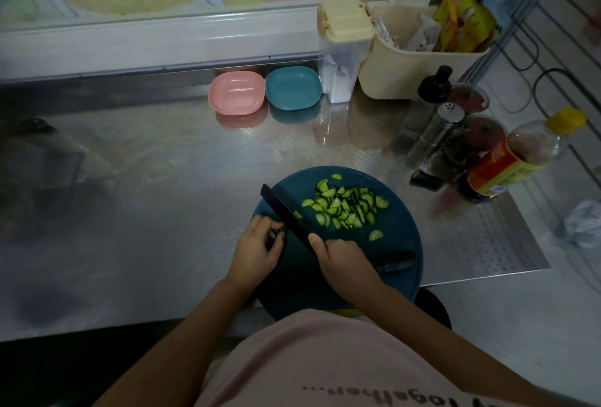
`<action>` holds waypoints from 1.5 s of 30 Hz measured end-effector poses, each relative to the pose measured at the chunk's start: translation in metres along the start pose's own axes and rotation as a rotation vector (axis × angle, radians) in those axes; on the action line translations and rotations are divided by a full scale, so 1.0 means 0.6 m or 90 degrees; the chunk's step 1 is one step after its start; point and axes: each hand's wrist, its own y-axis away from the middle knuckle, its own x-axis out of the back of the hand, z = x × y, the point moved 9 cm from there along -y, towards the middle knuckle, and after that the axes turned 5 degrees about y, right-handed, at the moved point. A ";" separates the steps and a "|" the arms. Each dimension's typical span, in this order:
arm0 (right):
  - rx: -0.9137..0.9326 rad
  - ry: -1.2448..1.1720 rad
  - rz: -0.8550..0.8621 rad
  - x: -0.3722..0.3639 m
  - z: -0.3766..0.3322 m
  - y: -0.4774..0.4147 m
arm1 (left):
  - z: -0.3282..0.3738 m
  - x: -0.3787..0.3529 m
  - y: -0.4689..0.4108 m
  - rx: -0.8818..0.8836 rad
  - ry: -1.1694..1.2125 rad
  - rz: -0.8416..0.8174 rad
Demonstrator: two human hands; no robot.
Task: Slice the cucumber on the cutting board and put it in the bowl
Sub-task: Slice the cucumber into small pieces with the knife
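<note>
Brushed steel surface (pixel 162 162) carries everything. Landmark: round dark-teal cutting board (pixel 400 244), at the surface's near edge, right in front of the person.

- Beige plastic bin (pixel 406 74) stuffed with packets: behind the board, to its right, at the back wall.
- Clear bottle with yellow cap and orange label (pixel 520 159): right of the board, well apart.
- Clear tall container with cream lid (pixel 341 48): straight behind the board, just beside the bin.
- Pink rounded-square bowl (pixel 236 96) and matching teal bowl (pixel 293 87): behind the board, well apart from it, side by side.
- Black knife (pixel 286 211): over the board's left half, blade slanting to the far-left rim.
- Right grip (pixel 344 260): over the board's near middle, clenched round the knife handle, index finger along the spine.
- Left grip (pixel 260 244): at the board's left rim, fingers curled, pinching the dark-green cucumber stub (pixel 282 228) just left of the blade.
- Pale-green half-moon cucumber slices (pixel 344 208): piled on the board right of the blade, with one stray nearer the right grip and one by the far rim.
- Dark cucumber end piece (pixel 426 179): off the board, on the surface just to its right.
</note>
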 end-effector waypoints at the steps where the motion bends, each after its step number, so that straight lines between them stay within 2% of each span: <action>1: -0.002 0.002 -0.002 0.002 -0.001 0.001 | -0.001 0.000 0.000 0.000 0.000 0.000; 12: 0.009 -0.020 -0.017 0.007 -0.015 0.002 | -0.002 0.001 -0.001 -0.002 0.001 0.011; 19: 0.008 0.032 -0.020 -0.004 -0.012 -0.013 | -0.001 0.003 -0.001 -0.015 0.000 0.015; 29: -0.027 0.010 -0.011 -0.002 0.001 -0.005 | -0.003 0.001 -0.001 -0.005 -0.006 0.019; 45: -0.001 -0.051 -0.013 0.003 -0.014 0.005 | -0.008 0.004 -0.001 -0.013 0.004 0.035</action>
